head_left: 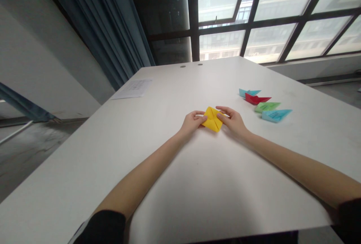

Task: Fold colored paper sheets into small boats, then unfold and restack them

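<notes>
Between my two hands is a piece of yellow folded paper (213,121), roughly square with crease lines running across its face. My left hand (193,121) pinches its left corner, thumb on top and fingers behind. On the opposite side, my right hand (231,120) grips the right edge with the thumb on the front face; its index finger stretches out above the paper. The paper is held tilted, just above or against the table; I cannot tell which. Parts of the fingers are hidden behind it.
The white table (169,183) stretches away to the windows. Right of my hands sit several folded paper boats: a far blue boat (249,92), a red boat (256,99), a green boat (267,107) and a near blue boat (276,115). A printed sheet (133,89) lies at the left edge.
</notes>
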Action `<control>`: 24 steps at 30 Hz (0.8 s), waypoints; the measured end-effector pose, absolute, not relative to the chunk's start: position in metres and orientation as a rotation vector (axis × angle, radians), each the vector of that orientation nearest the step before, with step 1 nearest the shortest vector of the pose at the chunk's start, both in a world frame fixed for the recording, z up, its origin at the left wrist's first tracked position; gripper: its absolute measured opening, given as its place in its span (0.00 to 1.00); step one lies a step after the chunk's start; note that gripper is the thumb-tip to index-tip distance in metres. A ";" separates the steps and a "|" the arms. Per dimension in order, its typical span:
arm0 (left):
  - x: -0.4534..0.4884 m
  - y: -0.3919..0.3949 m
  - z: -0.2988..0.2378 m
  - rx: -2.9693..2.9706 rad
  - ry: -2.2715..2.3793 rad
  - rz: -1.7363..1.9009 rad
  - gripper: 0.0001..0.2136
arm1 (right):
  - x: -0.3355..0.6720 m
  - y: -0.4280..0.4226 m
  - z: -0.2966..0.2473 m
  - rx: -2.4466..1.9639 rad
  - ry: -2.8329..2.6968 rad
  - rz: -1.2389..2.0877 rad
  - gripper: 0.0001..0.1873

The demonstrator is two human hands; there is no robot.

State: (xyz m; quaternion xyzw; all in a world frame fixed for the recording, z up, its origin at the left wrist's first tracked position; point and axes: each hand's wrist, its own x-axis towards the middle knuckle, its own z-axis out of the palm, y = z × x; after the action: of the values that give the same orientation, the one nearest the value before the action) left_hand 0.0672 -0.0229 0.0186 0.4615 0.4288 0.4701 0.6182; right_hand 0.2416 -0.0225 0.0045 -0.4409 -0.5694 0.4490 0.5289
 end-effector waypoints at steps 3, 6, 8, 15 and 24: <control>0.067 -0.023 0.015 1.099 0.999 1.055 0.13 | 0.242 -0.022 0.004 -1.050 -1.346 1.102 0.21; 0.067 -0.022 0.014 1.162 1.039 1.065 0.10 | 0.241 -0.024 0.004 -1.038 -1.349 1.126 0.19; 0.066 -0.022 0.014 1.240 1.067 1.067 0.09 | 0.240 -0.025 0.004 -1.036 -1.341 1.141 0.18; 0.067 -0.026 0.020 1.390 1.036 1.035 0.10 | 0.237 -0.023 0.003 -1.041 -1.287 1.175 0.16; 0.065 -0.028 0.017 1.407 0.974 1.104 0.18 | 0.242 -0.021 0.004 -1.008 -1.385 1.055 0.22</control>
State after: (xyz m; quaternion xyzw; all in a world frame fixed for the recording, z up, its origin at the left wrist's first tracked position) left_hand 0.0648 -0.0276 0.0168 0.5881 0.4070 0.4614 0.5250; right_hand 0.2416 -0.0215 0.0044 -0.4233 -0.5816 0.4427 0.5353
